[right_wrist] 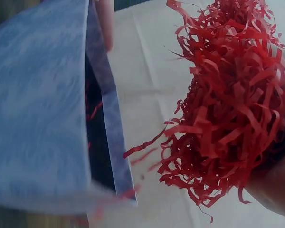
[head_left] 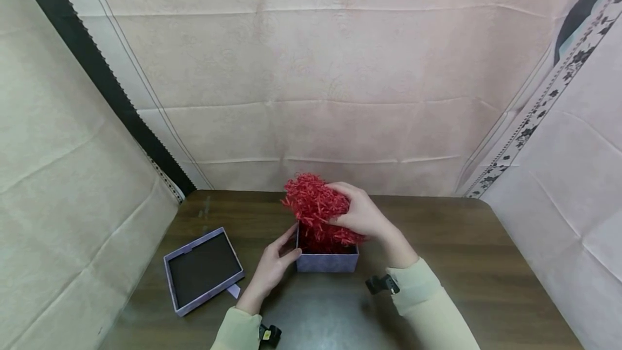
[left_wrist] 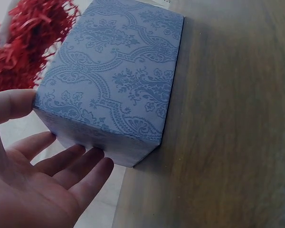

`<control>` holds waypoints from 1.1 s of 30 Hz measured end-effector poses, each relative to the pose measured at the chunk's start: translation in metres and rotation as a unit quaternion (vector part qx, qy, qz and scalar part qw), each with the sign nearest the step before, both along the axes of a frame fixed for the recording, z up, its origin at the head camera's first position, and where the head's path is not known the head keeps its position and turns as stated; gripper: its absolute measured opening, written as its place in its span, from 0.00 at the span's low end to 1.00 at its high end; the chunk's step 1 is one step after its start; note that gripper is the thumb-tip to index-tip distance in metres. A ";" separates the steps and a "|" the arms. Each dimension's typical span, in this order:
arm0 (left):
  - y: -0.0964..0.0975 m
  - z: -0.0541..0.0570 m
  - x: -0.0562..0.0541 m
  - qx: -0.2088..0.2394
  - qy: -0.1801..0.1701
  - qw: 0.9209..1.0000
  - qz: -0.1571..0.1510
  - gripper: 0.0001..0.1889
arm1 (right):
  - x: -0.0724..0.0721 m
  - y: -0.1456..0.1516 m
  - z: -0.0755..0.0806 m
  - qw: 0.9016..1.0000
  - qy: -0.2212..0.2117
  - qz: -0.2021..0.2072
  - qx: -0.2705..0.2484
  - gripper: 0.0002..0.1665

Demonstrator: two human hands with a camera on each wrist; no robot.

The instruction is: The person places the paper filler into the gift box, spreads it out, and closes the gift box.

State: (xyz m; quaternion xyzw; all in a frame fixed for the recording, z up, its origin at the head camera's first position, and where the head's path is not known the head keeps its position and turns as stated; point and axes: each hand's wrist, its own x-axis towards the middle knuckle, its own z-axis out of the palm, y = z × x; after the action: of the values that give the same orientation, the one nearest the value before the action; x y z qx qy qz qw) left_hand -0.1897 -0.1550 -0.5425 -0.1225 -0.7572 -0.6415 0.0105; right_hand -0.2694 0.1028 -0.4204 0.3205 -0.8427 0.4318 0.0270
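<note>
A blue-lavender patterned box [head_left: 326, 263] stands with its mouth up on the table. My right hand [head_left: 358, 210] grips a big clump of red shredded paper [head_left: 311, 199] above its opening, and in the right wrist view the clump [right_wrist: 228, 109] bulges out past the hand, with loose strands over the dark inside of the box [right_wrist: 33, 109]. At the box's front left corner, my left hand [head_left: 273, 266] touches the wall with extended fingers. The left wrist view has its thumb at the upper corner and its fingertips along the side of the box [left_wrist: 109, 71].
To the left lies a shallow lid [head_left: 212, 294] with a black inside and a matching rim; a small pale tab [head_left: 234, 290] sticks out at its near side. The brown wooden table [head_left: 461, 274] has light cloth [head_left: 340, 69] hung behind it and at both sides.
</note>
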 end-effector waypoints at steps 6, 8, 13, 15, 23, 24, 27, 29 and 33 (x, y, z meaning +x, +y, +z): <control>0.002 0.002 0.000 -0.004 -0.015 1.000 0.015 0.33 | -0.001 -0.019 0.001 0.999 0.002 0.020 -0.026 0.42; 0.003 0.001 -0.001 -0.003 -0.020 1.000 0.019 0.33 | -0.001 -0.025 0.001 0.999 -0.001 0.024 -0.032 0.42; 0.002 0.002 -0.001 -0.006 -0.023 0.999 0.022 0.32 | 0.000 -0.038 0.003 0.999 -0.006 0.030 -0.042 0.42; 0.003 0.002 0.000 -0.007 -0.024 0.999 0.023 0.32 | 0.000 -0.042 0.005 0.998 -0.007 0.031 -0.045 0.42; 0.004 0.005 0.002 -0.005 -0.019 0.999 0.024 0.31 | -0.003 -0.042 -0.001 0.999 -0.010 0.029 -0.043 0.41; 0.004 0.005 0.002 -0.005 -0.018 1.000 0.023 0.32 | -0.004 -0.040 -0.005 0.999 -0.014 0.025 -0.039 0.41; 0.005 0.006 0.003 -0.003 -0.012 1.000 0.019 0.32 | -0.005 -0.032 -0.016 0.999 -0.031 0.006 -0.028 0.41; 0.005 0.006 0.004 -0.003 -0.011 1.000 0.018 0.32 | -0.005 -0.027 -0.023 0.999 -0.045 -0.004 -0.025 0.41; 0.004 0.006 0.004 -0.012 -0.010 1.000 0.023 0.33 | -0.006 -0.019 -0.036 0.998 -0.064 -0.014 -0.015 0.41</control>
State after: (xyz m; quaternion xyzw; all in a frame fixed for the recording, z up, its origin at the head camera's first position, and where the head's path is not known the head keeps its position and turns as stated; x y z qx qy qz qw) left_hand -0.1860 -0.1507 -0.5362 -0.0986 -0.7677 -0.6330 0.0168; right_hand -0.2758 0.0836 -0.4565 0.2799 -0.8407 0.4633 -0.0163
